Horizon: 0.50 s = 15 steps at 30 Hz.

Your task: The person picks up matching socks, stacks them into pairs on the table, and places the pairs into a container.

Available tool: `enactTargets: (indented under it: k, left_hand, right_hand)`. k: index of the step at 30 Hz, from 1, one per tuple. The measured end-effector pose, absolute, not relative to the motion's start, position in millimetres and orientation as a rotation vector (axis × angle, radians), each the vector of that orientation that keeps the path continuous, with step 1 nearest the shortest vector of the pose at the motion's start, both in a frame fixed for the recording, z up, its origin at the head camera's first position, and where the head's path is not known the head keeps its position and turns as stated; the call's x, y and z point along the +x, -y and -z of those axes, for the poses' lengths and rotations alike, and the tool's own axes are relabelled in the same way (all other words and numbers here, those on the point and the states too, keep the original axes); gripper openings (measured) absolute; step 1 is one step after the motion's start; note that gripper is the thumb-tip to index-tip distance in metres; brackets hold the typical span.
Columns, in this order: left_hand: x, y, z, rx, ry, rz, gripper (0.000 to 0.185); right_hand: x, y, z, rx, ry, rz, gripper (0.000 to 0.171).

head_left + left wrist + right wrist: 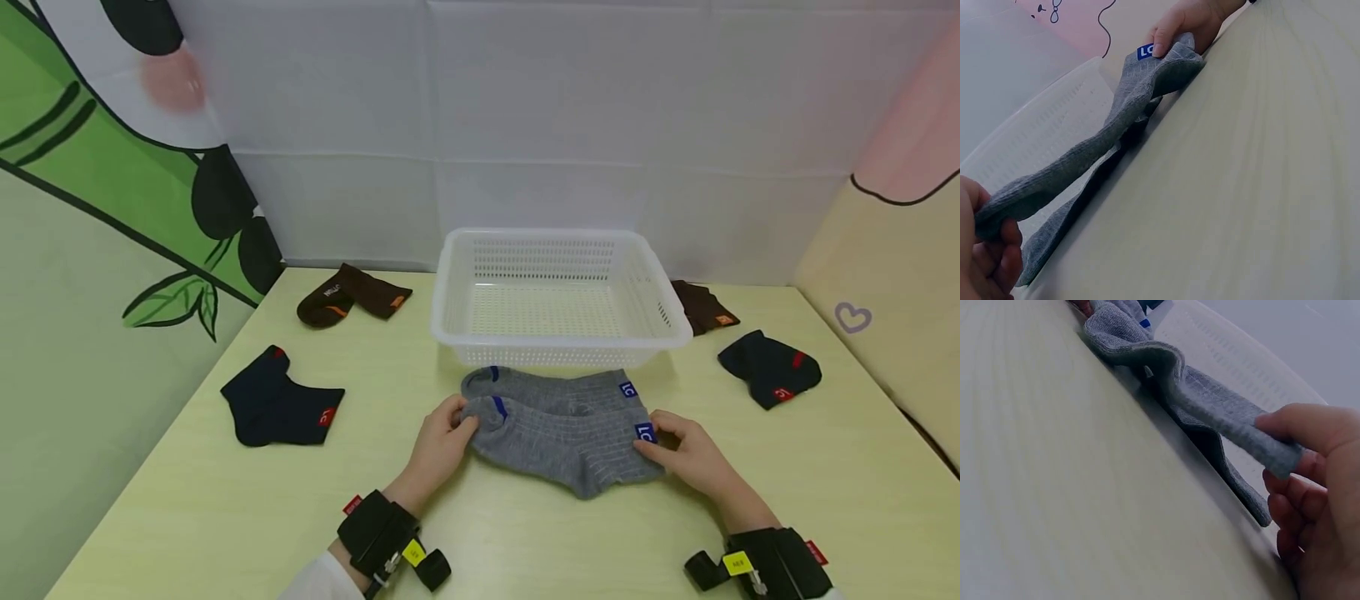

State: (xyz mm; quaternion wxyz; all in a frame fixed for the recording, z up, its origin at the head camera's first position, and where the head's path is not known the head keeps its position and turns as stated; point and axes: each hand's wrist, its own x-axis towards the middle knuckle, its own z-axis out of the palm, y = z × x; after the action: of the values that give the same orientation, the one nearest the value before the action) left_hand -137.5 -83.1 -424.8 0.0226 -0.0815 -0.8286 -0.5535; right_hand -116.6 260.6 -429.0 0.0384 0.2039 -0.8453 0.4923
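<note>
Two grey socks with blue marks lie side by side in the head view, partly overlapping. My left hand (441, 442) pinches the toe end of the nearer grey sock (540, 437). At its cuff, by the blue label, the thumb and fingers of my right hand (693, 454) grip the same sock. Both wrist views show this sock (1085, 150) lifted off the table between the hands, sagging in the middle. The farther grey sock (555, 387) rests on the table behind it, toe to the left.
Just behind the socks stands a white perforated basket (562, 340). Brown socks (375, 293) lie at the back left, and another brown bundle (705, 307) is beside the basket's right side. Dark navy socks lie left (281, 408) and right (772, 367) on the table (570, 550).
</note>
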Motion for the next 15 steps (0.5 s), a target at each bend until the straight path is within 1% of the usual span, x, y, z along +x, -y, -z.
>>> enactTargets:
  k: [3,9,15]
  left_hand:
    - [-137,82,422,-0.208,2.537,1.762,0.004]
    - [-140,81,422,-0.171,2.498,1.822,0.002]
    - [-139,80,424,-0.222,2.429,1.889,0.011]
  right_hand:
    - [-115,-260,428,0.591,2.565,-1.625,0.003]
    - [-114,-256,426,0.473,2.496,-1.76,0.008]
    - [-116,-249,426,0.309,2.408,-1.76,0.012]
